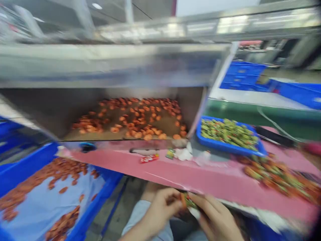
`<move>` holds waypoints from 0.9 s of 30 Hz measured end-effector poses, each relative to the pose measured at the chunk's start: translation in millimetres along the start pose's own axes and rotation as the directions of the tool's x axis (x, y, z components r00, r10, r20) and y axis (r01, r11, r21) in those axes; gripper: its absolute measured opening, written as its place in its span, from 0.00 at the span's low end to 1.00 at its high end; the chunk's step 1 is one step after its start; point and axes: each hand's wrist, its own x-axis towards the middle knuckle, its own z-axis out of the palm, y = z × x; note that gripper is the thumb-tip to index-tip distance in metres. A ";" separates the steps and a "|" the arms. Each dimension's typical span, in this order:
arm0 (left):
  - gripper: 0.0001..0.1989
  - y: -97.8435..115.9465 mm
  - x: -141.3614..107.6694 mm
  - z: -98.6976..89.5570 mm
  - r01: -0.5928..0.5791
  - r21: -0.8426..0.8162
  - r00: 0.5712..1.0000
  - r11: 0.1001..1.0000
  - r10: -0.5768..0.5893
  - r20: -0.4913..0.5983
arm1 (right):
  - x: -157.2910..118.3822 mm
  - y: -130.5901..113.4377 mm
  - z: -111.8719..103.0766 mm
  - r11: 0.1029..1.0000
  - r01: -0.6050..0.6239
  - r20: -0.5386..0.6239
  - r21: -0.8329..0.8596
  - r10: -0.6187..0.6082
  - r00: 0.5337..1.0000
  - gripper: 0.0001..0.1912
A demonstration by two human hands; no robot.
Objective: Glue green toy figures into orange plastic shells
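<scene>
Low in the view, my left hand [160, 211] and my right hand [213, 216] pinch a small orange-and-green piece [189, 202] between their fingers, just below the front edge of a pink-covered table [200, 180]. Its exact form is blurred, and my fingers hide part of it. On the table to the right lies a loose heap of similar orange-and-green pieces [276, 177]. Neither hand touches the heap or the table.
A steel hopper [125, 117] holds loose orange pieces. A blue tray of green pieces [228, 135] stands on the table. Small wrappers and white scraps lie nearby. A lined blue bin of orange pieces [50, 190] stands at lower left.
</scene>
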 end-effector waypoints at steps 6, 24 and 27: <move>0.11 4.4 10.9 -16.1 0.030 0.197 1.000 0.980 -0.029 -0.009 | 10.6 5.9 6.9 0.991 -0.123 0.046 0.058 0.120 0.992 0.19; 0.17 -14.1 24.2 1.7 0.100 0.207 0.993 0.973 -0.111 0.042 | -63.8 154.3 -31.0 0.693 -0.719 -0.409 0.053 0.672 0.617 0.18; 0.16 -11.1 20.6 -4.0 0.047 0.207 0.998 0.977 -0.054 0.029 | -70.6 172.1 -27.9 0.662 -0.745 -0.462 0.082 0.687 0.560 0.26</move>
